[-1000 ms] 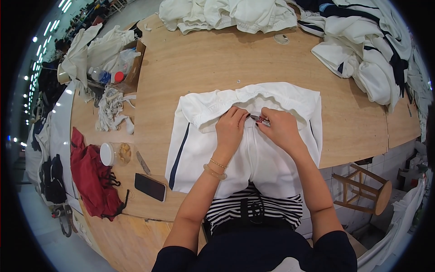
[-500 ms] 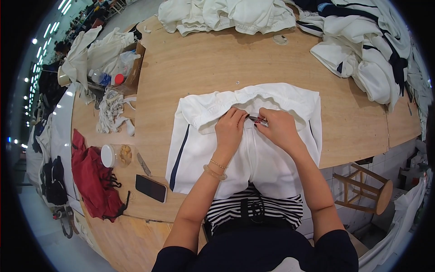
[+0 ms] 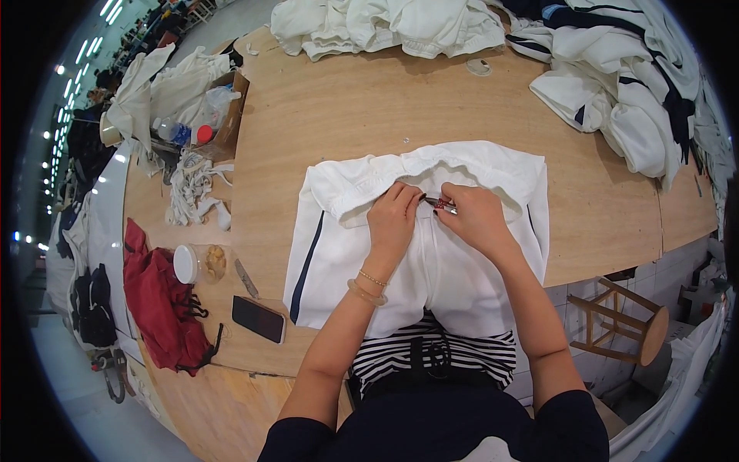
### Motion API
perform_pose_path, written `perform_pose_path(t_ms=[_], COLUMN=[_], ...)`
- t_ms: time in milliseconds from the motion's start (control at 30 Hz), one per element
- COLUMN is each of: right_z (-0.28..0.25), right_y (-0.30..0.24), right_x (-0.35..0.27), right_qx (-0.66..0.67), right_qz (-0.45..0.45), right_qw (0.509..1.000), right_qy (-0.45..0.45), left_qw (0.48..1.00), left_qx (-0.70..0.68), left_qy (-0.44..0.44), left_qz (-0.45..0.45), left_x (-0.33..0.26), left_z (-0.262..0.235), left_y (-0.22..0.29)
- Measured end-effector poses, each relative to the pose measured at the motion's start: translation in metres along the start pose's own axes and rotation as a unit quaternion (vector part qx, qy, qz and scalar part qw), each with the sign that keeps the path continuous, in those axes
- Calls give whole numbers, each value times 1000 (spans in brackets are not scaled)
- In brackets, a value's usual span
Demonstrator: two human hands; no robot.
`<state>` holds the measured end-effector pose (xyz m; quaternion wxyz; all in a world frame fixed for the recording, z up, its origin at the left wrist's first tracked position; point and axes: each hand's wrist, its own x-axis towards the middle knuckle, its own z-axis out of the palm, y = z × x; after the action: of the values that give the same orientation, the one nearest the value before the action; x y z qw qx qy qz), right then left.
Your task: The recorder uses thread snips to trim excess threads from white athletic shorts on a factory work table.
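Observation:
White trousers (image 3: 469,266) with a dark side stripe lie across the table edge in front of me, their gathered waistband toward the far side. My left hand (image 3: 394,219) is closed in a pinch on the front edge of the waistband. Close beside it, my right hand (image 3: 476,215) grips small thread snips (image 3: 440,204) with red on the handle. The metal tip points left and meets the fabric by my left fingertips. What lies right at the tip is too small to make out.
Piles of white garments (image 3: 392,27) and white-and-navy garments (image 3: 608,92) cover the table's far side. At left are a cardboard box (image 3: 231,115), white scraps (image 3: 192,189), a red cloth bag (image 3: 158,300), a plastic jar (image 3: 202,264), a knife (image 3: 246,279) and a phone (image 3: 258,319). A wooden stool (image 3: 623,323) stands right.
Both hands keep their hold at the waistband. The snips' tip has tilted slightly against the fabric, and the whole view has shifted a touch.

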<state>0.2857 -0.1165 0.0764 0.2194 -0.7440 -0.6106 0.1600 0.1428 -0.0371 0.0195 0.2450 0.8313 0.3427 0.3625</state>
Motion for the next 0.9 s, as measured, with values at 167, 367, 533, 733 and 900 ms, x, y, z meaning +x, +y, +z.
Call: perform_pose_path(t_ms=[167,367,533,733,900], right_z=[-2,0,5,9,-11], right_y=[-1,0,0,1,27], right_x=[-2,-2,-3,-2,-18], right_qx=[6,4,8,13,234], right_qz=[-2,-12,0,-25,62], right_qw=[1000,1000,1000,999,967], right_qy=[8,16,20,21,73], left_qw=[1000,1000,1000,1000,999], left_qx=[-3,-3,0,-5,-36], left_qy=[2,4,-3,-7,1], left_qz=[1,0,3,-17,-11], left_x=[0,0,-2,-1,-14], left_z=[-1,0,0,-6,-48], left_y=[0,0,1,2,23])
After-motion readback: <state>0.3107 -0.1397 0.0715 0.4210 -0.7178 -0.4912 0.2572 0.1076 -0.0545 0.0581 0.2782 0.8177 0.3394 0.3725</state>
